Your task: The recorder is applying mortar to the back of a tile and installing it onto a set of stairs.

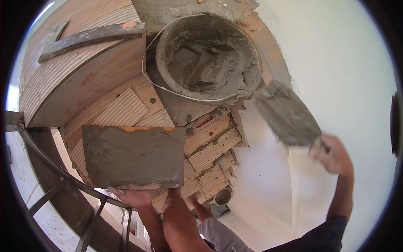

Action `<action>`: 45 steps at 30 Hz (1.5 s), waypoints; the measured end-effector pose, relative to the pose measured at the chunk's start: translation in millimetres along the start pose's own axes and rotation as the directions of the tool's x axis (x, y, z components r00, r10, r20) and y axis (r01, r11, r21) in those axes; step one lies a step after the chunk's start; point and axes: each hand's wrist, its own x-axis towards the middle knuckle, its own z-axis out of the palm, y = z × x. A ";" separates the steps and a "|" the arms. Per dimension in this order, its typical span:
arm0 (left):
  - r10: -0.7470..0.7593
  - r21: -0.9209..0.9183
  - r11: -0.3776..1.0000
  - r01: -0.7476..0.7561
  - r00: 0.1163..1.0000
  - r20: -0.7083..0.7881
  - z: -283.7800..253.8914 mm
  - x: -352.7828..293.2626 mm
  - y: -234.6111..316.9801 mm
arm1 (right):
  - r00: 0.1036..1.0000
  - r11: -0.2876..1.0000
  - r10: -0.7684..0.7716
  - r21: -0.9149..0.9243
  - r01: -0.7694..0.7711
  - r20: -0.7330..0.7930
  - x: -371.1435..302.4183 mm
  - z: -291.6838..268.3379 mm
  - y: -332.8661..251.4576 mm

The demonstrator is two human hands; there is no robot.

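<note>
Only the head view here, looking down a flight of tiled steps. Big thing up top is a round bucket (pixel 163 79) with a thin wire handle (pixel 145 63) flopped down round its left side. It's got a good load of wet grey mortar (pixel 212 69) in it, all gouged and lumpy, with more smeared up the inside walls.

Right hand (pixel 331 154) is wrapped around the grip of a broad trowel (pixel 287 113), bit blurry. The blade's caked in grey too, and its far end sits by the bucket's lower right rim; can't tell if they touch.

Left hand (pixel 131 198) is under the lower edge of a rectangular tile (pixel 145 185), propping it up to the left and below the bucket. Most of its fingers are hidden, so no idea how curled they are. The tile's top face is nearly covered in mortar, with orangey edges peeking out.

There's also a small bucket (pixel 216 197) further down by the bare legs, contents too small to make out. Spirit level (pixel 205 122) lies just below the big bucket.
</note>
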 end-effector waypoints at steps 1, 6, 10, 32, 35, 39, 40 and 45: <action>0.033 0.019 0.999 -0.033 0.999 -0.017 -8.2 2.9 5.3 | 0.981 0.986 -0.115 -0.140 0.094 -0.156 19.4 -1.4 -12.9; 0.057 0.024 0.998 -0.055 0.995 -0.086 -0.3 -4.9 -0.7 | 0.960 0.579 -0.225 -0.815 -0.004 -0.164 104.2 -51.7 -88.8; 0.012 -0.093 0.996 -0.012 1.000 -0.007 3.7 -2.1 -11.1 | 0.990 0.357 -0.143 -0.932 0.058 0.007 146.1 -74.7 -153.6; 0.259 0.233 0.949 -0.214 0.948 -0.185 1.2 3.6 -5.0 | 0.869 0.984 -0.076 -0.104 0.144 0.488 207.0 -31.4 -144.0; 0.050 -0.036 0.998 -0.049 0.999 0.009 -7.7 1.9 1.1 | 0.879 0.982 -0.174 0.148 0.119 0.445 200.8 -19.6 -117.7; 0.049 -0.089 0.995 -0.039 0.992 0.113 -48.5 20.4 2.2 | 0.908 0.877 -0.299 0.460 0.140 0.293 182.6 13.9 -73.9; 0.049 -0.073 0.996 -0.041 0.993 0.106 -54.1 20.1 2.9 | 0.905 0.874 -0.296 0.469 0.128 0.304 170.6 23.8 -61.6; 0.110 0.085 0.991 -0.107 0.993 -0.031 -20.3 8.3 9.0 | 0.939 0.634 -0.319 0.766 0.109 0.130 84.0 113.8 29.5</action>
